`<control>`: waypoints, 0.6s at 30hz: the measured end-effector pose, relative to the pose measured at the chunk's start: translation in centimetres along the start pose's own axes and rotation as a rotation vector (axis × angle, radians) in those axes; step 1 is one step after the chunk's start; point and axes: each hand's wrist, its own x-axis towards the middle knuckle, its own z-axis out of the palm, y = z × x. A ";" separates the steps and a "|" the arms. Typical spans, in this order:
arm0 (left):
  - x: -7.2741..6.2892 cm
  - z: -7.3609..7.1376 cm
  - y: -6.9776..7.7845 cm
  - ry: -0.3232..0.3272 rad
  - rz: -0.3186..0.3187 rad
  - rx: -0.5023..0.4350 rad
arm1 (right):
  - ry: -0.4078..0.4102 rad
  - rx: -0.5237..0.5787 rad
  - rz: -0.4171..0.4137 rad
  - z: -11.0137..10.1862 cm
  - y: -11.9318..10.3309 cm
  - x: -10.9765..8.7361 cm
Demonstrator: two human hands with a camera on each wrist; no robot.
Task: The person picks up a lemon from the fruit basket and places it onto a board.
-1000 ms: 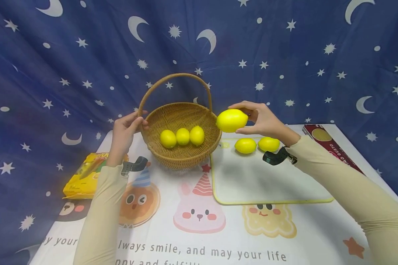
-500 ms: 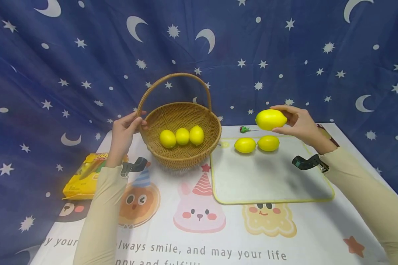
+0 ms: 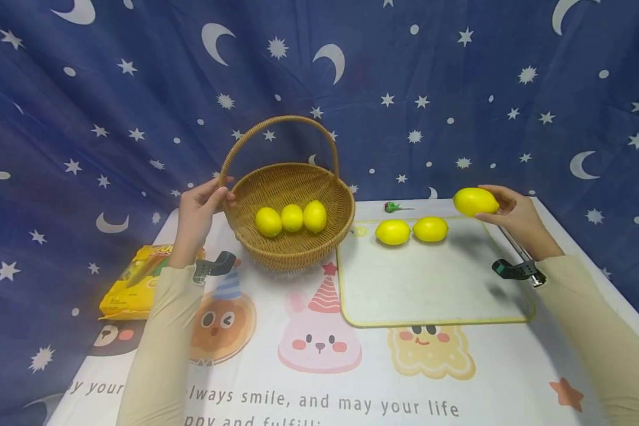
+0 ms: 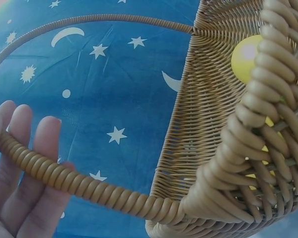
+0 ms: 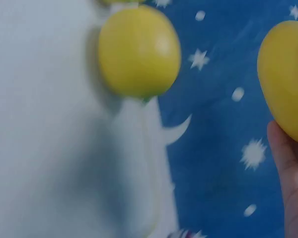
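My left hand (image 3: pixel 197 216) grips the handle (image 4: pixel 84 188) of a wicker basket (image 3: pixel 277 183), which tilts toward me. Inside the basket lie three lemons (image 3: pixel 292 218) in a row. In my right hand (image 3: pixel 522 222) a lemon (image 3: pixel 475 202) is held between thumb and fingers, above the far right part of a white board (image 3: pixel 431 284) with a yellow rim. Two more lemons, one on the left (image 3: pixel 393 232) and one on the right (image 3: pixel 430 229), lie side by side near the board's back edge. The right wrist view shows the held lemon (image 5: pixel 288 82) at its right side.
A yellow packet (image 3: pixel 133 287) lies at the left, partly behind my left forearm. Behind the board is a small green and red item (image 3: pixel 391 207). A printed white cloth (image 3: pixel 373 384) covers the table, and a blue star-patterned curtain (image 3: pixel 362 130) hangs behind.
My right hand has carried its lemon from the basket's right rim rightward across the board and slightly lower. The left hand, the basket and the other lemons stay in place.
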 end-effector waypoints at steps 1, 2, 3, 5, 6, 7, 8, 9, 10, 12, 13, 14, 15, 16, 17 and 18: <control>0.0 0.0 0.0 0.001 -0.002 0.000 | -0.006 -0.012 0.009 -0.1 0.5 0.0; 0.0 0.0 0.0 0.001 -0.004 0.002 | -0.014 -0.018 0.015 -0.1 1.1 0.0; 0.0 0.0 0.0 0.002 -0.007 0.004 | -0.022 -0.024 0.020 -0.1 1.6 0.0; 0.0 0.0 -0.1 0.004 -0.012 0.007 | -0.033 -0.027 0.032 -0.1 2.5 0.1; 0.0 0.0 -0.1 0.004 -0.015 0.010 | -0.039 -0.027 0.037 0.0 2.9 0.1; 0.0 0.0 -0.1 0.004 -0.017 0.011 | -0.044 -0.025 0.044 0.0 3.4 0.2; 0.0 0.0 -0.1 0.004 -0.018 0.012 | -0.045 -0.035 0.051 0.1 3.8 0.3; 0.0 0.0 -0.1 0.004 -0.020 0.012 | -0.046 -0.043 0.060 0.1 4.2 0.4; 0.0 0.0 -0.1 0.003 -0.020 0.011 | -0.049 -0.055 0.070 0.2 4.5 0.5; 0.0 0.0 -0.1 0.002 -0.018 0.005 | -0.068 -0.075 0.103 0.3 5.2 0.8; 0.0 0.0 -0.1 0.002 -0.016 0.000 | -0.080 -0.080 0.123 0.4 5.5 1.0; 0.0 0.0 -0.1 0.001 -0.013 -0.002 | -0.094 -0.084 0.144 0.5 5.7 1.1; 0.0 0.0 -0.1 0.000 -0.010 -0.007 | -0.111 -0.084 0.167 0.6 5.9 1.2; 0.0 0.0 -0.1 -0.001 -0.007 -0.009 | -0.129 -0.089 0.185 0.7 6.1 1.3; 0.0 -0.1 -0.1 -0.003 -0.006 -0.011 | -0.144 -0.091 0.204 0.8 6.2 1.4; 0.0 -0.1 -0.1 -0.004 -0.006 -0.013 | -0.156 -0.091 0.218 0.9 6.4 1.5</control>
